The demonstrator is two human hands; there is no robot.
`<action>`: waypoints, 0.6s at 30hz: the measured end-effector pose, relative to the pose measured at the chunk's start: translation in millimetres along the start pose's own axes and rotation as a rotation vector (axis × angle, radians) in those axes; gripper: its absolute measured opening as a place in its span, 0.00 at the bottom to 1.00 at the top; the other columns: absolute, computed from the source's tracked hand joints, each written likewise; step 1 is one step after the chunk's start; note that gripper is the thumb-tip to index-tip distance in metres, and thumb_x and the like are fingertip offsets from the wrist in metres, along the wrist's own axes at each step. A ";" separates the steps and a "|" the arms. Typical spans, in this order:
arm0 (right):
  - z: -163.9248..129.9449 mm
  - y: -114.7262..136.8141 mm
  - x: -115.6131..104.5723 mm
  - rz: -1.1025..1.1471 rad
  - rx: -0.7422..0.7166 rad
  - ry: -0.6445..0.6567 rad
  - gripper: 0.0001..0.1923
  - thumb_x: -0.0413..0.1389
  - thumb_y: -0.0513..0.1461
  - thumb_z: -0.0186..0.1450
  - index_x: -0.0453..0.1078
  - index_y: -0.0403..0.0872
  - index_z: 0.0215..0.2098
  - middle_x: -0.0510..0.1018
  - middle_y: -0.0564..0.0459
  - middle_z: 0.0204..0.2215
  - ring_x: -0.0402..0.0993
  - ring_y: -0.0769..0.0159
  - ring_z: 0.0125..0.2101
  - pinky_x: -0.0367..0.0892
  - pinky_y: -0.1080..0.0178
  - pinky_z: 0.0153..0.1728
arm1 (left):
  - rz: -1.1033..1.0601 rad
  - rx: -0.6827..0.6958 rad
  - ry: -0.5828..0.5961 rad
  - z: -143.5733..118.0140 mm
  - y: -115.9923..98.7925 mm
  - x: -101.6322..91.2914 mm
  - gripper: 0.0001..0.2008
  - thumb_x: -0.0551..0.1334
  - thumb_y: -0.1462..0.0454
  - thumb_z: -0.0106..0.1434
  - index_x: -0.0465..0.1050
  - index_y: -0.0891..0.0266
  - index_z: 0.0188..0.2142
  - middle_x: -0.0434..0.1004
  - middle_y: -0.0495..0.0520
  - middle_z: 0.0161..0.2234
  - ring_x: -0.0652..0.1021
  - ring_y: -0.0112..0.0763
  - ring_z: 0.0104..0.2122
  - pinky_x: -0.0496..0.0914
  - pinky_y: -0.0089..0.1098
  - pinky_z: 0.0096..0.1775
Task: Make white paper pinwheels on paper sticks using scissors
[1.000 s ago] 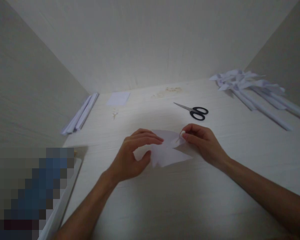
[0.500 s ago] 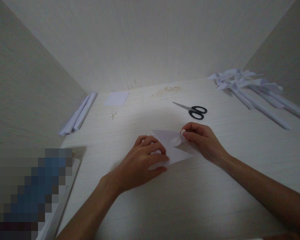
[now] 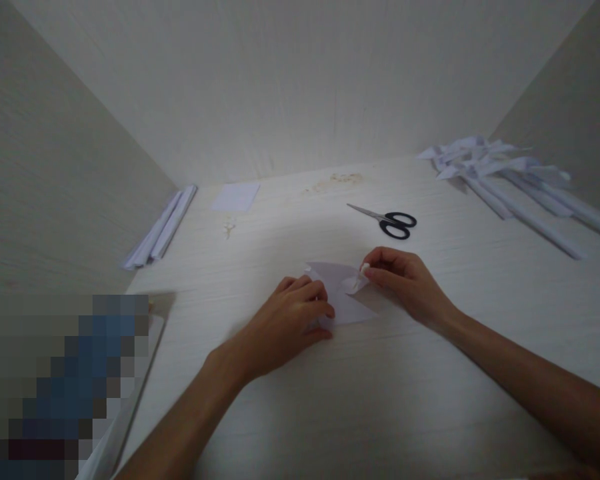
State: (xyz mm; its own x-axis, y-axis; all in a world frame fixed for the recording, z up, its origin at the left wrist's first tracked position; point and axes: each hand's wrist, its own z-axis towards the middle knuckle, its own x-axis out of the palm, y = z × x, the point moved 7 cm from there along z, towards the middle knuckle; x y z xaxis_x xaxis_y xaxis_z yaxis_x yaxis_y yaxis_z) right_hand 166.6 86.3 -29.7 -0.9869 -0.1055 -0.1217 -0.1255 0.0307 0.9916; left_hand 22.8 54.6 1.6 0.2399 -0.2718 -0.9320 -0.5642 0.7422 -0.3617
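Observation:
A white cut sheet of paper (image 3: pixel 344 297) lies on the pale wooden desk (image 3: pixel 360 407) in the middle of the head view. My left hand (image 3: pixel 285 323) presses down on the paper's left part, fingers curled over a flap. My right hand (image 3: pixel 405 283) pinches a small folded corner of the same paper between thumb and fingertips at the sheet's right edge. Both hands touch the paper, and part of the sheet is hidden under my left fingers.
Black-handled scissors (image 3: pixel 387 220) lie behind my right hand. Several finished paper pinwheels on rolled sticks (image 3: pixel 510 180) rest at the back right. Rolled paper sticks (image 3: pixel 160 227) lie along the left wall, a small white square (image 3: pixel 236 197) behind them. Blurred area at lower left.
My left hand moved right and down onto the paper, folding its left part in. My right hand kept its pinch on the corner almost without moving.

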 end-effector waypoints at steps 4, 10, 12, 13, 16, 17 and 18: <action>-0.9 1.0 0.3 -0.019 -0.012 0.010 0.06 0.55 0.40 0.53 0.64 0.44 0.24 0.66 0.56 0.20 0.60 0.72 0.21 0.55 0.67 0.22 | -0.004 0.006 0.032 -0.8 0.6 2.1 0.04 0.59 0.64 0.56 0.71 0.59 0.33 0.70 0.50 0.35 0.67 0.32 0.38 0.58 0.34 0.41; -0.5 0.3 0.6 -0.019 -0.015 0.011 0.06 0.55 0.40 0.53 0.64 0.44 0.24 0.66 0.57 0.20 0.59 0.72 0.20 0.54 0.67 0.21 | -0.044 0.001 0.072 -1.1 0.0 1.9 0.05 0.56 0.68 0.58 0.70 0.60 0.31 0.71 0.49 0.36 0.69 0.30 0.38 0.59 0.34 0.43; -0.4 0.4 0.9 -0.025 -0.011 0.015 0.06 0.55 0.40 0.53 0.64 0.44 0.24 0.66 0.57 0.20 0.59 0.72 0.20 0.54 0.67 0.21 | -0.078 -0.008 0.072 -0.9 1.0 1.7 0.05 0.56 0.68 0.58 0.70 0.61 0.30 0.71 0.49 0.36 0.69 0.30 0.38 0.59 0.33 0.43; -0.3 0.7 1.0 -0.031 -0.011 0.017 0.06 0.54 0.40 0.53 0.64 0.45 0.25 0.66 0.57 0.20 0.60 0.72 0.20 0.54 0.67 0.21 | -0.102 -0.013 0.072 -0.9 1.7 1.9 0.05 0.56 0.69 0.58 0.70 0.61 0.30 0.71 0.50 0.36 0.69 0.30 0.38 0.60 0.33 0.42; -0.3 1.2 1.2 -0.036 -0.009 0.022 0.06 0.55 0.40 0.53 0.64 0.45 0.24 0.66 0.57 0.19 0.60 0.72 0.20 0.54 0.67 0.21 | -0.184 -0.030 0.081 -1.8 3.7 3.0 0.06 0.55 0.70 0.57 0.70 0.61 0.32 0.70 0.52 0.38 0.69 0.29 0.39 0.62 0.32 0.42; -0.3 1.2 1.4 -0.033 -0.009 0.024 0.06 0.55 0.40 0.53 0.64 0.45 0.24 0.66 0.57 0.19 0.60 0.72 0.20 0.54 0.67 0.21 | -0.209 -0.036 0.086 -2.3 4.2 3.4 0.07 0.55 0.71 0.57 0.70 0.61 0.33 0.70 0.52 0.39 0.69 0.29 0.39 0.62 0.31 0.43; -0.2 1.2 1.6 -0.030 -0.009 0.024 0.06 0.55 0.40 0.53 0.64 0.45 0.24 0.66 0.57 0.20 0.60 0.72 0.20 0.55 0.67 0.21 | -0.227 -0.041 0.091 -2.8 4.5 3.8 0.08 0.55 0.72 0.57 0.69 0.61 0.33 0.69 0.52 0.40 0.69 0.29 0.40 0.62 0.31 0.43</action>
State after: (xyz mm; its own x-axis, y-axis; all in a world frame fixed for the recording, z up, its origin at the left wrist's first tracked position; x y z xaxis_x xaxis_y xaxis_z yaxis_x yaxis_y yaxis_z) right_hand 164.9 86.0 -28.7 -0.9799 -0.1305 -0.1506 -0.1542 0.0181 0.9879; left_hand 19.0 55.2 -3.6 0.2932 -0.4840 -0.8245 -0.5363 0.6307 -0.5609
